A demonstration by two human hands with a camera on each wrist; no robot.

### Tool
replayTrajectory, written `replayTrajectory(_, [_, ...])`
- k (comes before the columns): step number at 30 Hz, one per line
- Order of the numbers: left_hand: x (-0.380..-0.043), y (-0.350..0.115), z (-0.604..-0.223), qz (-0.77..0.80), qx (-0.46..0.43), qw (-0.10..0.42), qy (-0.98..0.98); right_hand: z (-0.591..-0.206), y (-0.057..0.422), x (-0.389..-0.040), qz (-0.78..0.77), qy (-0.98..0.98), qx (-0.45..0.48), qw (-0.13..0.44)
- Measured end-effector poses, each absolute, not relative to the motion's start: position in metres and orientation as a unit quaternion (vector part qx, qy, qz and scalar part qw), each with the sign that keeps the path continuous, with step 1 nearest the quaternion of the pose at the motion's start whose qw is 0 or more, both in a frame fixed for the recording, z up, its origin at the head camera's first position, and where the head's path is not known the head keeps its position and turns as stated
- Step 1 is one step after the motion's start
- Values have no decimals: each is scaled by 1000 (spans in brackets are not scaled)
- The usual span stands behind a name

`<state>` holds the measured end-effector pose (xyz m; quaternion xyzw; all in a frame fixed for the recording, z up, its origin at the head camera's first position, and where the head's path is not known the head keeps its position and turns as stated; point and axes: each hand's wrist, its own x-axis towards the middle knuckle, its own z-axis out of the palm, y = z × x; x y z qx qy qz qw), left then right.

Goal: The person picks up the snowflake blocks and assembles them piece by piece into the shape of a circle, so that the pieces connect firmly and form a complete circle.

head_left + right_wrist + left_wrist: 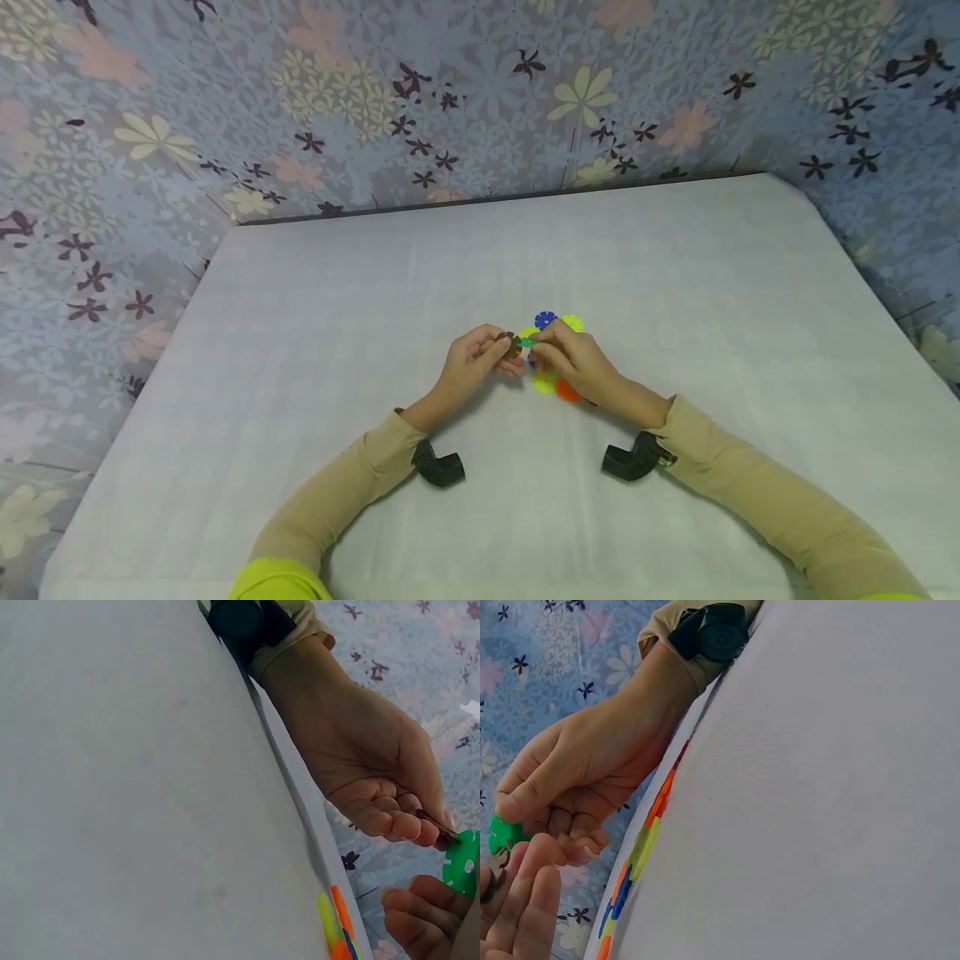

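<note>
Left hand: the left hand (477,358) pinched a brown disc (512,339) between thumb and fingers, its other fingers bent below.
Right hand: the right hand (579,357) pinched a green disc (527,342) between thumb and fingertips, reaching in from the other side.
Brown and green discs: they met edge to edge between the hands, raised off the table (337,283); whether one notch was seated in the other, I could not tell.
Green disc's tilt: in the head view it stood nearly edge-on; the right wrist view showed its notched rim and small holes.
Discs on the table: a blue disc (545,319) and a far yellow disc (573,322) lay side by side beyond the right hand; a near yellow disc (545,382) and an orange disc (568,390) lay together on its near side. The right hand hid part of this cluster.
Sleeves: beige sleeves (352,467) covered both forearms.
Wrists: a black mount (439,467) sat at the left wrist, another mount (630,460) at the right.
Surroundings: a floral backdrop (480,108) bordered the white-covered table.
</note>
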<state>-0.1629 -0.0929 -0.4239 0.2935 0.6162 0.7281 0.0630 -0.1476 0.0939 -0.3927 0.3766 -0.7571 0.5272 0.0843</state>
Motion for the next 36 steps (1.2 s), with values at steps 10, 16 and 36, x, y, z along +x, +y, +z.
replayTrajectory(10, [-157,-92,-409,697,321,9,641,-426,100,-163,672,-639,375,3])
replayTrajectory(16, [-163,-93,-422,690,324,-12,647,-423,100,-162,712,-605,355,-20])
replayTrajectory(36, [-152,-91,-398,536,412,-116,728,-411,98,-158,740,-615,183,-202])
